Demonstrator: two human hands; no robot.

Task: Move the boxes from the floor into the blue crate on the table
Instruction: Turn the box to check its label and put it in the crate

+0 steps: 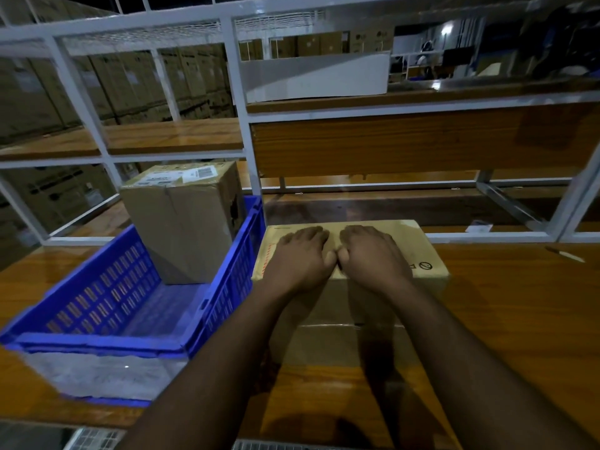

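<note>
A blue slotted crate (pixel 227 287) sits on the wooden table (pixel 519 303) at the left. A tall brown cardboard box (pixel 181 228) with a white label stands upright in the crate's far end. Just right of the crate, a second cardboard box (pixel 341 319) stands on the table. My left hand (pixel 302 258) and my right hand (pixel 373 254) lie flat side by side on its top face, thumbs touching, fingers pointing away from me. The box's far edge and red print on its left edge show around the hands.
A white metal frame (pixel 240 102) with wooden shelves rises behind the table, a post right behind the crate. A white box (pixel 315 76) rests on the upper shelf. Stacked cartons fill the dim background at the left. A small card (pixel 480 227) lies at the far right.
</note>
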